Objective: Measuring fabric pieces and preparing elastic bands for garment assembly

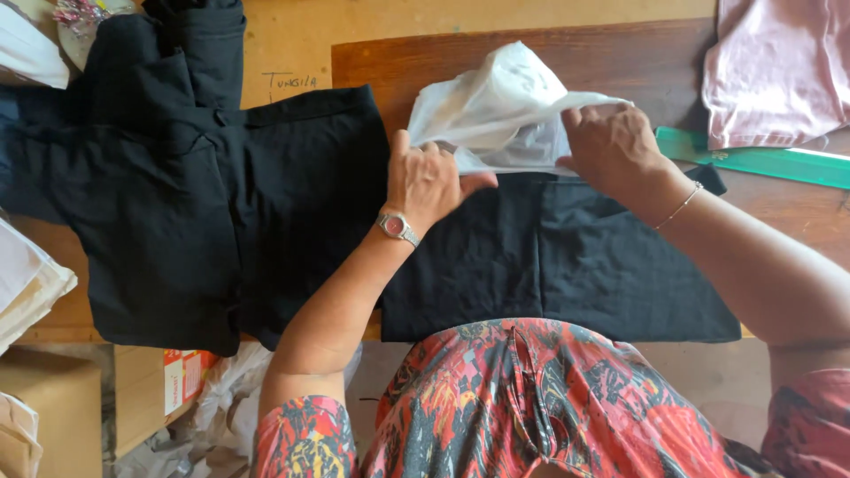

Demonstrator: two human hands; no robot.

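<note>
A clear, whitish plastic bag (496, 111) lies crumpled at the far edge of a folded black garment (549, 257) on the wooden table. My left hand (429, 177), with a wristwatch, grips the bag's near left edge. My right hand (611, 142), with a thin bracelet, pinches the bag's right edge. Both hands hold the bag's opening against the top of the folded black cloth. A larger black garment (177, 204) is spread out to the left.
A pink garment (779, 66) lies at the far right, with a green ruler (761, 159) in front of it. White cloth (27, 283) sits at the left edge. Cardboard boxes (53, 407) and plastic wrap stand below the table (620, 53) at lower left.
</note>
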